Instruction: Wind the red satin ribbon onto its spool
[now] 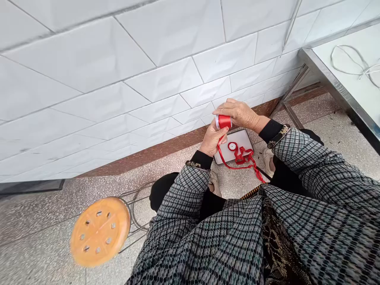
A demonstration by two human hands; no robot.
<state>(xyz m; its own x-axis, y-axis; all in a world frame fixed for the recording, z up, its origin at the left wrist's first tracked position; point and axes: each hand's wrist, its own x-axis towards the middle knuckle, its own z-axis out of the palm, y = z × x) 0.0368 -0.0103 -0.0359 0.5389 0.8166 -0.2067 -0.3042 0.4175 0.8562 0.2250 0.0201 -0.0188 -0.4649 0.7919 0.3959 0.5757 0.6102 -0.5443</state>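
Between my two hands is a spool of red ribbon [225, 121] with white end flanges. My left hand [212, 138] grips it from below and the left, thumb resting against the spool. Over its top and right side curve the fingers of my right hand [234, 113], closed around it. A strand of loose red ribbon [245, 158] runs down from my left hand and lies in tangled folds. Below my hands, a shallow white tray with a dark rim [242, 138] sits on the floor. A second small ribbon roll [232, 146] with a white centre lies in it.
An orange round stool [101, 231] with holes in its seat and thin metal legs stands at left. To the right is a metal-edged table [335, 79] with a white cable [353, 59] on it. A white tiled wall [133, 79] rises in front.
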